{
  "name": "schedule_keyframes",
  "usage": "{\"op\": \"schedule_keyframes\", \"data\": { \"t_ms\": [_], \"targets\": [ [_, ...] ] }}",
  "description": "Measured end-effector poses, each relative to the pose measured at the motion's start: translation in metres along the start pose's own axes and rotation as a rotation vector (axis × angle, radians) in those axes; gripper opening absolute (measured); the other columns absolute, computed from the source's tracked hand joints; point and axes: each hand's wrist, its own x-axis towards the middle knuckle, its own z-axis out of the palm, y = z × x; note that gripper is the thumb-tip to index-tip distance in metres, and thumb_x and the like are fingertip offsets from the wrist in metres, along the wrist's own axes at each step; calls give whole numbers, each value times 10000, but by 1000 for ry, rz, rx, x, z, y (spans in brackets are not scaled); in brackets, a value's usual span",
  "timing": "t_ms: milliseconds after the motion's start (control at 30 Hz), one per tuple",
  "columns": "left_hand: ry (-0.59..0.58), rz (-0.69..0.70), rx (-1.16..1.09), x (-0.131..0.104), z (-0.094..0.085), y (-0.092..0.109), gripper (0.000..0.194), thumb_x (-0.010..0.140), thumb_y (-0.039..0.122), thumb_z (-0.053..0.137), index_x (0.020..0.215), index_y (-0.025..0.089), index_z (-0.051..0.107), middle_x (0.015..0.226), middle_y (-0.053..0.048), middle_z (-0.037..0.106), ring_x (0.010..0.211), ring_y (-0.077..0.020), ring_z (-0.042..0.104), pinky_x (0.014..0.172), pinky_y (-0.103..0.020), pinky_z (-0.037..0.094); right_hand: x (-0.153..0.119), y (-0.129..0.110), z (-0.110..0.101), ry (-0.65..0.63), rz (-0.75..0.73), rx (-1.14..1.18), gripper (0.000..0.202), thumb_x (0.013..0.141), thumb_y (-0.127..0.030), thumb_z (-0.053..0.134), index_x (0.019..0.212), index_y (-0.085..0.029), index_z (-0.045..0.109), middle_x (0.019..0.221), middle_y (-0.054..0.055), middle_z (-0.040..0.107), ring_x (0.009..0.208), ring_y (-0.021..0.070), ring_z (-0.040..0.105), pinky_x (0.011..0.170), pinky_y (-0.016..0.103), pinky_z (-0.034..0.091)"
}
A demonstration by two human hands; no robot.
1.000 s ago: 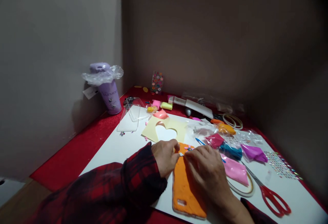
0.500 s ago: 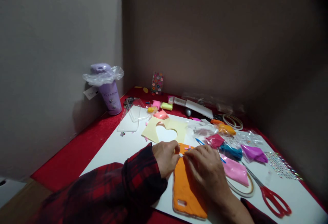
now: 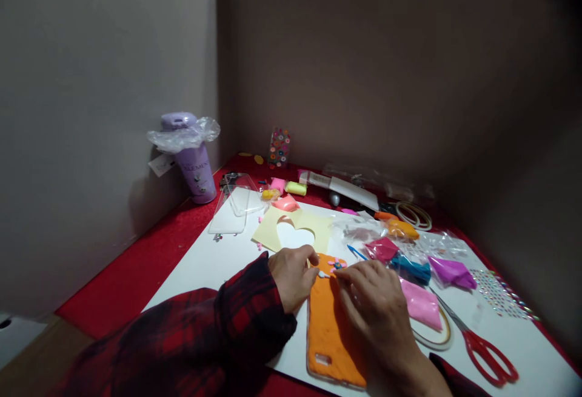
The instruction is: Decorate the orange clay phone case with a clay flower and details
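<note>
An orange clay-covered phone case (image 3: 328,330) lies on the white board, its cut-out nearest me. Near its far end sit a pink flower with a dark centre (image 3: 337,265) and a small white piece (image 3: 323,274). My left hand (image 3: 294,277) rests at the case's left edge, thumb and forefinger curled beside the white piece; whether anything is between them is too small to tell. My right hand (image 3: 373,297) lies over the case's right side, its fingertips pinched together just right of the white piece; what they hold, if anything, is hidden.
Yellow paper with a heart cut-out (image 3: 266,231) lies beyond the case. Clear cases (image 3: 227,215) and a purple tumbler (image 3: 197,173) stand left. Right are clay packets (image 3: 421,303), a tape ring (image 3: 448,339), red-handled scissors (image 3: 486,357) and a gem sheet (image 3: 498,294).
My right hand has shifted slightly right, uncovering more of the pink flower and the white piece. My left hand has barely moved.
</note>
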Motion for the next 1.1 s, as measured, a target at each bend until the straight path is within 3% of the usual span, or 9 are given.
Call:
{"op": "schedule_keyframes", "data": {
  "t_ms": [233,533,833,1100],
  "targets": [
    [-2,12,28,-1,1,-1,139,746,289,467,786,228,585,614,17,590,570,-120,515,531,-229,287,2,-8,-6,-9,-103,-43,202,786,-172,489,932,-212,623,774,46,578,774,195,454,706,358,310],
    [-13,1,22,-1,1,0,157,750,297,466,808,224,592,628,14,592,573,-118,512,535,-230,289,4,-15,-4,-39,-98,-103,112,747,-176,534,808,-209,623,709,37,541,743,191,433,711,361,299],
    [-13,-2,6,-1,1,0,155,747,302,470,815,222,584,625,20,590,579,-117,512,538,-231,283,1,-7,-5,28,-95,-63,182,788,-173,503,910,-196,636,758,52,571,766,195,456,702,357,309],
    [-4,10,-1,-1,0,-1,148,744,291,476,816,221,584,618,19,578,577,-121,502,539,-237,270,4,-11,-6,-27,-136,-70,128,743,-177,540,826,-197,635,700,45,545,735,190,444,678,345,311]
  ]
}}
